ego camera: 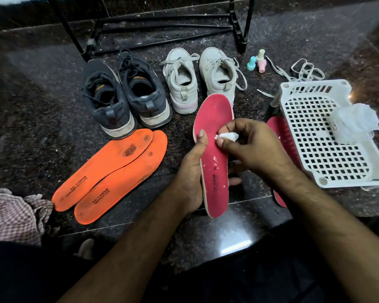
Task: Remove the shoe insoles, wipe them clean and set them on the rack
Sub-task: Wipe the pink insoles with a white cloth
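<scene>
My left hand grips a pink insole by its left edge and holds it up off the floor. My right hand pinches a small white wad of tissue against the insole's middle. White flecks dot the pink surface. A second pink insole lies on the floor, partly hidden behind my right forearm and the white tray. Two orange insoles lie overlapping at the left. Behind them stand a pair of dark shoes and a pair of white shoes.
A black metal rack stands at the back on the dark stone floor. A white perforated plastic tray at the right carries a clear packet. Loose white laces and small pastel bottles lie behind it. A checked cloth lies at the lower left.
</scene>
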Motion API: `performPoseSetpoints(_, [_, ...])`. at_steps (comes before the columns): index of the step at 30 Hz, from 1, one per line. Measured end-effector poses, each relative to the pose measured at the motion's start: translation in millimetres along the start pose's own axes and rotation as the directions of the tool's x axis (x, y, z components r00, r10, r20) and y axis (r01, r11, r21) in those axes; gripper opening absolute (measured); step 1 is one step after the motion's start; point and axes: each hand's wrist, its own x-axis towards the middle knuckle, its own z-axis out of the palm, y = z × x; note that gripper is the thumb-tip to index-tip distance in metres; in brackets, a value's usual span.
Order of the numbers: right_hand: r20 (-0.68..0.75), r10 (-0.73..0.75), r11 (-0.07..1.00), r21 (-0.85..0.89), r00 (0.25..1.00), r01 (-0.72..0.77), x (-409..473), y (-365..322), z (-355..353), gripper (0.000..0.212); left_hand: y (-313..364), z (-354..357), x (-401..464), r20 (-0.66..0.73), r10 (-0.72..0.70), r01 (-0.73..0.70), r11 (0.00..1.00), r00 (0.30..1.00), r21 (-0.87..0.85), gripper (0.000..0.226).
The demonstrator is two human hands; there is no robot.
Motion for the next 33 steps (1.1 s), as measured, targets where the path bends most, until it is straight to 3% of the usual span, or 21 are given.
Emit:
performPoseSetpoints(2, [-0.003, 0.005, 1.000, -0.013, 1.000, -0.005, -1, -2, 0, 0.011, -1, 0, 0, -0.022, -0.003, 0.004, 0.999, 1.000, 0.054, 0.060])
performPoseSetpoints(5, [-0.024, -0.060, 0.981, -0.187, 0.998, 0.054, -2, 0, 0, 0.012, 0, -1, 1, -0.077, 0.017, -0.013, 0.998, 0.997, 0.062, 0.061])
performPoseSetpoints(9, [-0.262, -0.258, 0.906, -0.400, 0.930, 0.139, -1, -10, -17, 0.012, 0, -4, 3, -0.059, 0.029, -0.027, 0.999, 0.998, 0.046, 0.068])
performPoseSetpoints(11, [-0.288, -0.298, 0.904, -0.391, 0.910, 0.172, -2, -17, -22, 0.014, 1, -3, 2, -0.046, 0.036, -0.034, 0.999, 0.998, 0.039, 0.068])
performPoseSetpoints(16, [-0.110, -0.392, 0.854, -0.414, 0.913, 0.316, -12, -24, -9, 0.026, 1, 0, -3, -0.006, 0.016, -0.016, 1.000, 1.000, 0.008, 0.062])
performPoseSetpoints(19, [-0.132, -0.411, 0.835, -0.453, 0.902, 0.314, -10, -25, -9, 0.020, 1, 0, -5, 0.027, 0.024, -0.024, 1.000, 0.999, 0.011, 0.064])
performPoseSetpoints(24, [0.001, -0.356, 0.786, -0.541, 0.934, 0.300, -12, -21, 4, 0.019, 1, 0, -8, 0.057, 0.013, -0.015, 0.999, 0.998, 0.047, 0.063])
performPoseSetpoints(30, [0.080, -0.414, 0.765, -0.510, 0.907, 0.394, -15, -24, 4, 0.019, -3, -2, -3, 0.050, 0.049, -0.049, 0.999, 0.998, -0.005, 0.065])
performPoseSetpoints(33, [0.014, -0.432, 0.780, -0.496, 0.902, 0.382, -13, -23, -3, 0.019, -4, -2, -2, 0.090, 0.046, -0.045, 0.999, 0.995, -0.012, 0.072])
